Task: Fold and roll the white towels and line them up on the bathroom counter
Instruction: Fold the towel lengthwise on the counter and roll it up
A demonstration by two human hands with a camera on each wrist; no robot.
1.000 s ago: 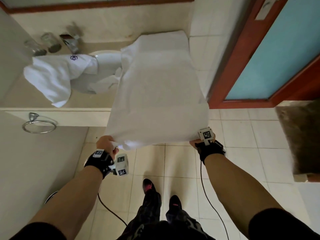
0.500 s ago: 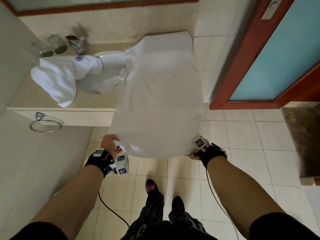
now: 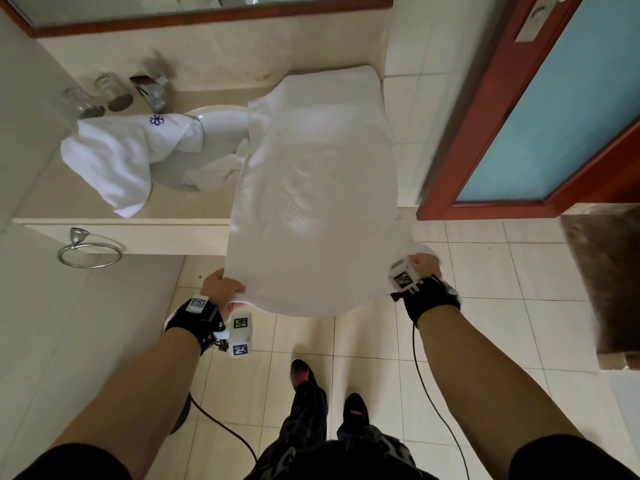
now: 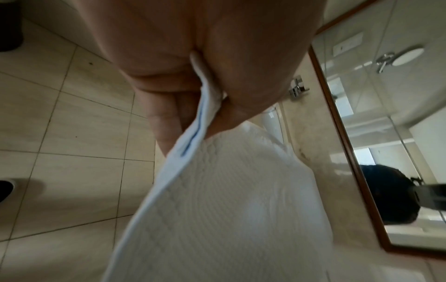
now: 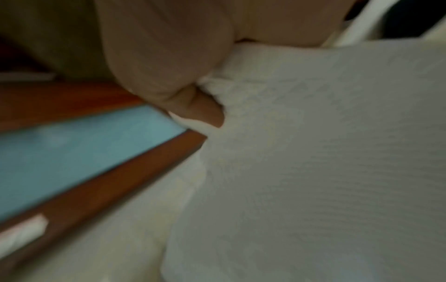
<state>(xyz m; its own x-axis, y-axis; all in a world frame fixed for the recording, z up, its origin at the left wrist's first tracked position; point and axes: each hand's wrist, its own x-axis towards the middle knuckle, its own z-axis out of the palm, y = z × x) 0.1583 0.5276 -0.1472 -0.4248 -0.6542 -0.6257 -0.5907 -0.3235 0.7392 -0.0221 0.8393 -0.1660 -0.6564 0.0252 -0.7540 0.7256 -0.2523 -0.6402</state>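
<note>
A large white waffle-weave towel [image 3: 318, 188] stretches from the back right of the bathroom counter [image 3: 104, 216] out over the floor towards me. My left hand [image 3: 221, 289] pinches its near left corner; in the left wrist view the thumb and fingers clamp the hem of the towel [image 4: 217, 209]. My right hand [image 3: 420, 268] grips the near right corner, and in the right wrist view the cloth [image 5: 313, 152] bunches under its thumb. A second white towel [image 3: 114, 157] with a purple logo lies crumpled at the counter's left, partly over the sink [image 3: 214, 133].
Two upturned glasses [image 3: 104, 95] and a chrome tap [image 3: 152, 90] stand at the back of the counter below a wood-framed mirror [image 3: 207, 12]. A towel ring [image 3: 90, 251] hangs under the counter front. A red-framed door [image 3: 519, 133] is at the right. My feet are on tiled floor.
The towel's near edge has come up and billows; my right hand has moved outward to the right and up, and my left hand has risen a little. Both corners remain held.
</note>
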